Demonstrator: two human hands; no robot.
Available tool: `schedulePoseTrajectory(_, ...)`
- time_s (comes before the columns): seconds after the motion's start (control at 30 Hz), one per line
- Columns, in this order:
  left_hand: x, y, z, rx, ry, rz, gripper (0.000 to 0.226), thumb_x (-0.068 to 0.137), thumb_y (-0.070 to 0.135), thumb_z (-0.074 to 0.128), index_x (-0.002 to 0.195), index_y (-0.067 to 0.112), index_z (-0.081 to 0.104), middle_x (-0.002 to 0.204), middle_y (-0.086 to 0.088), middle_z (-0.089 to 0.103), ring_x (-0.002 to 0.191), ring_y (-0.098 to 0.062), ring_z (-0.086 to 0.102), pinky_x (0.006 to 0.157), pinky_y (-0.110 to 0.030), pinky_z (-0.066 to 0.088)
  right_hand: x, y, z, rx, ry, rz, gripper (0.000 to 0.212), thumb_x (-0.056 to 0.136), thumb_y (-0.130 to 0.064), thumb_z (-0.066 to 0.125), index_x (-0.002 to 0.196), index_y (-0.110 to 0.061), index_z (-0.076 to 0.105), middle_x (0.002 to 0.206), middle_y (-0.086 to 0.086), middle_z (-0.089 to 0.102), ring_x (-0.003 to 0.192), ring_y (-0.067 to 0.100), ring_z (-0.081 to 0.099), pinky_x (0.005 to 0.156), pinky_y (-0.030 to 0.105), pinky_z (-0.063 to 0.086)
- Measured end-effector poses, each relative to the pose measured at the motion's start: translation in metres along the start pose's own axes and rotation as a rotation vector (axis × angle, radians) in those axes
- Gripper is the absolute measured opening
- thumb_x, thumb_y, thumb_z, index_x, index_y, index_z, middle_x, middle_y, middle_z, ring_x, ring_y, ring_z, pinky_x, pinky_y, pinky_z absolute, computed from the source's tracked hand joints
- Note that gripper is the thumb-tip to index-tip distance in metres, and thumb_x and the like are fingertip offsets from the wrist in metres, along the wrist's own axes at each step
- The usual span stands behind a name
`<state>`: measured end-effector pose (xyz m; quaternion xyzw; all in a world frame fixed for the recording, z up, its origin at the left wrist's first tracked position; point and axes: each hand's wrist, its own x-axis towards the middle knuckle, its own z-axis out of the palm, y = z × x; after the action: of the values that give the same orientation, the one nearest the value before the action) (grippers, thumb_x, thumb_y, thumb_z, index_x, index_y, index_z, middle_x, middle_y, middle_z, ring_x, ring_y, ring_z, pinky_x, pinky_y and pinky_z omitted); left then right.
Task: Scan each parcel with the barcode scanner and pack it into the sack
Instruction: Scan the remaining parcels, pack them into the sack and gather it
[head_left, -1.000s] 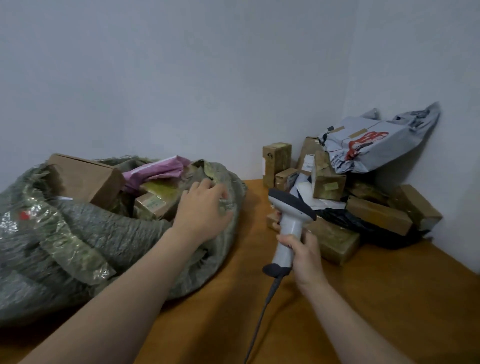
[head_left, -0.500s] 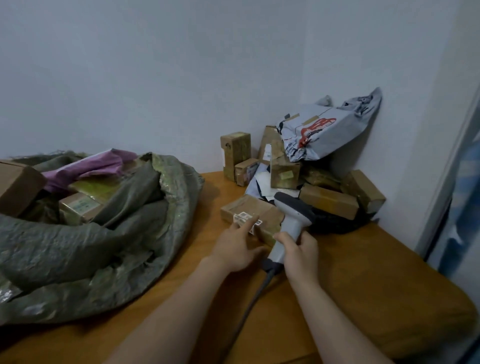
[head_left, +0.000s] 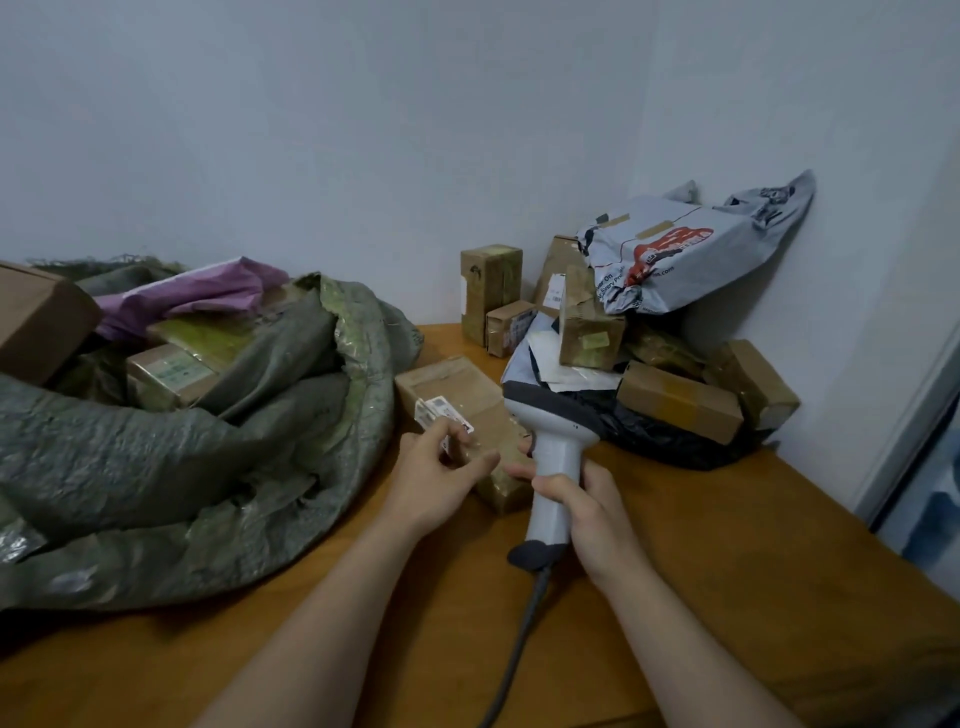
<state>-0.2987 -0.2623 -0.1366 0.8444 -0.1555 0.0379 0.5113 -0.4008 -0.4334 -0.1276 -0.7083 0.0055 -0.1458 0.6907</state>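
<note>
A flat brown parcel (head_left: 460, 387) with a white barcode label (head_left: 440, 407) lies on the wooden table (head_left: 737, 582), just right of the sack's mouth. My left hand (head_left: 434, 480) rests on its near left corner, index finger on the label and thumb stretched across the top. My right hand (head_left: 597, 512) grips the handle of the white barcode scanner (head_left: 558, 441), whose dark head sits just right of the parcel. The grey-green woven sack (head_left: 208, 467) lies open at the left, holding several boxes and a pink mailer (head_left: 197, 291).
A pile of parcels fills the back right corner: a grey printed mailer (head_left: 691, 254) on top, several brown boxes, a black bag (head_left: 670, 436). A tall box (head_left: 491, 291) stands against the wall. The scanner cable (head_left: 519, 644) trails toward me. The table's edge runs along the right.
My left hand left the sack's rim and moved right onto the flat brown parcel. The view swung right, then back left. My right hand kept hold of the scanner.
</note>
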Motion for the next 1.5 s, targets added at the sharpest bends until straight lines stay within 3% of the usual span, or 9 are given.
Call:
schedulePoseTrajectory(0.13, -0.006, 0.005, -0.002, -0.069, 0.170, 0.070, 0.054, 0.078, 0.023, 0.089, 0.113, 0.038, 0.050, 0.121, 0.001, 0.047, 0.091, -0.010, 0.066, 0.080, -0.019, 0.056, -0.001, 0.004, 0.007, 0.026, -0.037, -0.002, 0.055, 0.070, -0.033, 0.070, 0.121, -0.012, 0.070, 0.118, 0.002, 0.076, 0.115, 0.020, 0.070, 0.102, 0.042, 0.051)
schedulePoseTrajectory(0.27, -0.010, 0.016, -0.008, -0.183, 0.368, 0.133, 0.082, 0.074, 0.016, 0.090, 0.139, 0.036, 0.043, 0.114, 0.015, 0.060, 0.099, 0.003, 0.062, 0.078, -0.016, 0.055, -0.003, 0.006, 0.011, 0.091, 0.019, -0.008, 0.050, 0.071, -0.022, 0.071, 0.119, -0.009, 0.067, 0.114, 0.007, 0.077, 0.114, 0.028, 0.071, 0.107, 0.061, 0.047)
schedulePoseTrajectory(0.43, -0.009, 0.014, -0.023, 0.113, 0.541, 0.287, 0.056, 0.075, 0.011, 0.085, 0.128, 0.019, 0.068, 0.116, 0.003, 0.070, 0.103, -0.013, 0.060, 0.085, -0.038, 0.056, -0.004, 0.007, 0.013, 0.131, 0.079, -0.055, 0.065, 0.067, -0.037, 0.073, 0.127, -0.014, 0.064, 0.126, 0.004, 0.073, 0.121, 0.025, 0.068, 0.109, 0.055, 0.047)
schedulePoseTrajectory(0.67, -0.008, 0.008, -0.029, 0.492, 0.557, 0.437, 0.058, 0.066, 0.005, 0.087, 0.120, 0.023, 0.076, 0.105, 0.000, 0.067, 0.098, -0.027, 0.056, 0.078, -0.040, 0.041, -0.005, 0.002, 0.018, 0.170, 0.192, -0.158, 0.065, 0.070, -0.035, 0.072, 0.131, -0.017, 0.061, 0.132, 0.001, 0.069, 0.124, 0.028, 0.065, 0.106, 0.049, 0.049)
schedulePoseTrajectory(0.8, -0.006, 0.009, -0.025, 0.670, 0.525, 0.485, 0.053, 0.066, 0.001, 0.082, 0.111, 0.029, 0.079, 0.102, 0.001, 0.064, 0.097, -0.026, 0.054, 0.081, -0.040, 0.032, -0.002, 0.002, 0.018, 0.174, 0.192, -0.024, 0.056, 0.063, -0.050, 0.074, 0.117, -0.041, 0.068, 0.124, 0.002, 0.073, 0.119, 0.027, 0.067, 0.107, 0.052, 0.049)
schedulePoseTrajectory(1.1, -0.005, 0.011, -0.017, 0.720, 0.534, 0.640, 0.046, 0.065, -0.001, 0.080, 0.100, 0.028, 0.079, 0.105, 0.001, 0.063, 0.102, -0.026, 0.051, 0.090, -0.043, 0.033, 0.016, 0.004, 0.020, 0.085, 0.205, 0.128, 0.055, 0.070, -0.044, 0.071, 0.122, -0.027, 0.060, 0.106, 0.003, 0.077, 0.100, 0.025, 0.074, 0.095, 0.054, 0.058)
schedulePoseTrajectory(1.23, -0.008, 0.011, -0.019, 0.598, 0.583, 0.497, 0.045, 0.064, 0.011, 0.089, 0.104, 0.025, 0.074, 0.115, -0.004, 0.059, 0.110, -0.026, 0.048, 0.094, -0.042, 0.033, 0.022, 0.001, 0.024, 0.139, 0.211, 0.094, 0.036, 0.087, -0.028, 0.072, 0.121, -0.026, 0.059, 0.116, 0.005, 0.071, 0.096, 0.021, 0.076, 0.081, 0.036, 0.061)
schedulePoseTrajectory(1.37, -0.011, 0.011, -0.022, 0.398, 0.541, 0.123, 0.098, 0.053, 0.047, 0.097, 0.137, 0.029, 0.048, 0.135, -0.008, 0.043, 0.124, -0.029, 0.045, 0.099, -0.046, 0.043, 0.024, 0.004, 0.028, 0.164, 0.215, 0.050, 0.041, 0.076, -0.034, 0.070, 0.115, -0.031, 0.061, 0.118, 0.002, 0.071, 0.096, 0.018, 0.076, 0.081, 0.034, 0.059)
schedulePoseTrajectory(1.5, -0.010, 0.009, -0.022, 0.242, 0.393, -0.066, 0.127, 0.048, 0.051, 0.101, 0.150, 0.037, 0.027, 0.146, -0.007, 0.041, 0.129, -0.032, 0.051, 0.097, -0.047, 0.049, 0.026, 0.013, 0.028, 0.229, 0.235, 0.058, 0.049, 0.070, -0.032, 0.070, 0.119, -0.030, 0.061, 0.120, 0.001, 0.071, 0.102, 0.020, 0.075, 0.090, 0.038, 0.059)
